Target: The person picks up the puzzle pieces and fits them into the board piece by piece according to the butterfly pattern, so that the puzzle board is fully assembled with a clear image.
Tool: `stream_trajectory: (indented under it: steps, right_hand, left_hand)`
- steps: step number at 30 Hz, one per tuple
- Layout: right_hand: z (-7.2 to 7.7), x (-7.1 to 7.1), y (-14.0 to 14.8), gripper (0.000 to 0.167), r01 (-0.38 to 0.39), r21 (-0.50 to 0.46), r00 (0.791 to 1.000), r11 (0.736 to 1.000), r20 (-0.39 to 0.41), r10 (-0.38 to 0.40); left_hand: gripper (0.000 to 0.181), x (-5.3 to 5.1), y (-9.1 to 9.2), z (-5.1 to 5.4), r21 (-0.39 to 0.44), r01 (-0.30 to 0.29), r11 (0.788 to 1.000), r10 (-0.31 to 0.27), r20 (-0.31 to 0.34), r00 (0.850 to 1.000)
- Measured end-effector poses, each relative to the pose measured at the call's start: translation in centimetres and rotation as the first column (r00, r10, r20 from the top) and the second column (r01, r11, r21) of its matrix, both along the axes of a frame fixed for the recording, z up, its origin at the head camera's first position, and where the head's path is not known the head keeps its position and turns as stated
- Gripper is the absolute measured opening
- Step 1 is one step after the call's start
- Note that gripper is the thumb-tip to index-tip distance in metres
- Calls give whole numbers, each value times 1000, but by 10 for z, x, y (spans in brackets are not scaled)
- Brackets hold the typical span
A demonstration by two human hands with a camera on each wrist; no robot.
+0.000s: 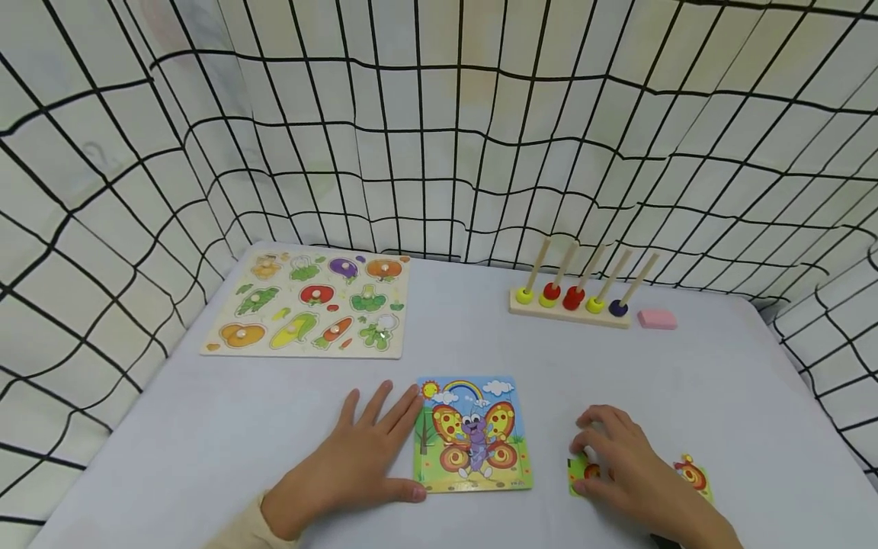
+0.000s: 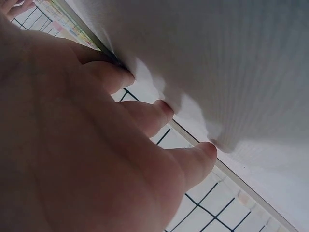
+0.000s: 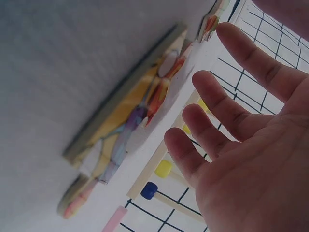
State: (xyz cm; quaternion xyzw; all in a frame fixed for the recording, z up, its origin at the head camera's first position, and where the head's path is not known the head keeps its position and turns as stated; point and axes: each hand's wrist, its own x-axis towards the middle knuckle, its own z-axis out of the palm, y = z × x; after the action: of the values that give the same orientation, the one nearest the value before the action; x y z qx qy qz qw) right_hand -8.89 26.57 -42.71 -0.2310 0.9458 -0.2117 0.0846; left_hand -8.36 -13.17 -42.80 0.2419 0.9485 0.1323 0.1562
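Observation:
A square butterfly picture board [image 1: 473, 435] lies at the middle front of the table in the head view. My left hand [image 1: 363, 450] rests flat beside it, fingers spread, with index fingertip and thumb at the board's left edge. My right hand [image 1: 627, 465] is bent over a small green puzzle piece [image 1: 578, 474], its thumb at the piece's lower edge. In the right wrist view the fingers are loosely extended, and this piece [image 3: 208, 26] is near the index fingertip. A second puzzle piece [image 1: 694, 479] lies to the right, partly hidden by my right forearm.
A vegetable peg puzzle [image 1: 309, 305] lies at the back left. At the back right stands a wooden bead stacker [image 1: 569, 309] with upright pegs, next to a pink block [image 1: 657, 319]. Black wire netting [image 1: 439, 175] surrounds the table. A dark object [image 1: 664, 541] shows at the front edge.

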Motion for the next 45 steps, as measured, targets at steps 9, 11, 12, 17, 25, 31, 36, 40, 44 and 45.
stream_trajectory:
  steps: [9,11,12,17,25,31,36,40,44,45]
  right_hand:
    - [-1,5,0,32,0,8,1000,1000,5,0]
    - [-2,6,1,32,-29,4,999,1000,-26,29]
    - [-2,6,1,32,-43,3,998,999,-43,43]
    - [-4,7,1,34,-77,9,991,997,-111,77]
    - [-2,7,1,26,-47,-9,999,999,24,47]
    - [0,7,-2,28,-8,15,996,1000,93,7]
    - [0,7,-4,29,10,26,994,1000,108,-13]
    - [-1,8,-3,32,-40,19,999,999,25,40]
    - [0,9,-3,33,-60,52,998,997,-29,61]
    - [0,9,-4,33,-55,65,998,996,-31,57]
  left_hand:
    - [118,3,1,-1,1,-5,1000,5,-3,1000]
    - [119,3,1,-1,0,-7,1000,7,-2,1000]
    - [119,3,1,-1,-1,-8,1000,8,-3,1000]
    - [119,3,0,-2,-4,-11,1000,11,-15,1000]
    - [120,1,0,-3,-9,-7,1000,7,-12,1000]
    - [120,1,1,-3,-13,-6,1000,6,-18,1000]
    - [120,2,2,-3,-6,-7,1000,7,-22,1000]
    - [120,2,2,-2,-2,-6,1000,6,-14,1000]
    - [119,1,1,-2,-3,-6,1000,6,-7,1000]
    - [119,1,1,-3,-4,-6,1000,6,-7,1000]
